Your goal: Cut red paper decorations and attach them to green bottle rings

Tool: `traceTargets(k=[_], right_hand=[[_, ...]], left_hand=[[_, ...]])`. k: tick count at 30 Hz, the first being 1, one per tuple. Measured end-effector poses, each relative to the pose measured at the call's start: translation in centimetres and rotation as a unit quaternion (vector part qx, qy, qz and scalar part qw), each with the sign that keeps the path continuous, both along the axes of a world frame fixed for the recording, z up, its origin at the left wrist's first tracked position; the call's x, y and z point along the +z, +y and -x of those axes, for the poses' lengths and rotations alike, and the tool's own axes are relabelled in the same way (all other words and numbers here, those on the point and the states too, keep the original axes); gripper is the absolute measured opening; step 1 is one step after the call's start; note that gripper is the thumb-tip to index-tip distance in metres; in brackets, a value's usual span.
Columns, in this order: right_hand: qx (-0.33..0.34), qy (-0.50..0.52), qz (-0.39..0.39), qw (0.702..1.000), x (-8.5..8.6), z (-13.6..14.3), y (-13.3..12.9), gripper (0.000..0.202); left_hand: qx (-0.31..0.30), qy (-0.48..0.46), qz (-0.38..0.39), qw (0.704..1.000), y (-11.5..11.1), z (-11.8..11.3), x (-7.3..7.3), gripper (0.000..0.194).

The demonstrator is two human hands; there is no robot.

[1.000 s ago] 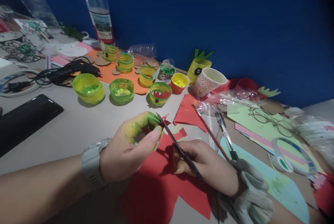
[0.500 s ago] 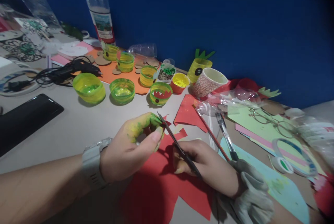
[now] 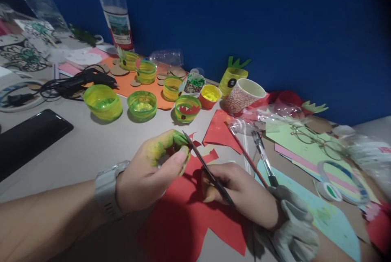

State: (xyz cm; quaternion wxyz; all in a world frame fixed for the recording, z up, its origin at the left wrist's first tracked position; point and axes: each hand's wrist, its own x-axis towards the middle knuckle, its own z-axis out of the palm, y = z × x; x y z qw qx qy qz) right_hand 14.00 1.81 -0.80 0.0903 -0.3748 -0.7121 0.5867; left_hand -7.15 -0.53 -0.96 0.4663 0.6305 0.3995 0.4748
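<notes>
My right hand (image 3: 244,195) grips a pair of dark scissors (image 3: 202,163), seen edge-on, with the tip pointing up and left. The scissors' tip lies at the fingertips of my left hand (image 3: 154,174), which is smeared with green and yellow paint. Thumb and fingers there are pinched on a small red paper piece (image 3: 193,140), mostly hidden behind the blades. Below both hands spreads a large cut sheet of red paper (image 3: 183,213). Just beyond them stands a yellow-green painted ring (image 3: 187,118) with a jagged red paper strip on it.
Painted cups (image 3: 103,103) line the far side, beside a yellow paint cup (image 3: 210,95) and a patterned paper cup (image 3: 246,95). Paintbrushes (image 3: 264,160), eyeglasses (image 3: 316,140) and a tape roll (image 3: 345,180) lie right. A phone (image 3: 33,142), glue gun (image 3: 91,78) and bottle (image 3: 117,22) are left.
The whole view has shifted very slightly. Both hands, the scissors and the red piece keep nearly the same positions.
</notes>
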Motion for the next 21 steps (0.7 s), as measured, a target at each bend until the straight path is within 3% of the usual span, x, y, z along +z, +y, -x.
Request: traceTargets(k=[21], right_hand=[[0.002,-0.020,-0.017,1.000,0.29,0.13,0.00,0.042]], left_hand=[[0.026,0.015,-0.011,0.999,0.12,-0.23,0.33,0.020]])
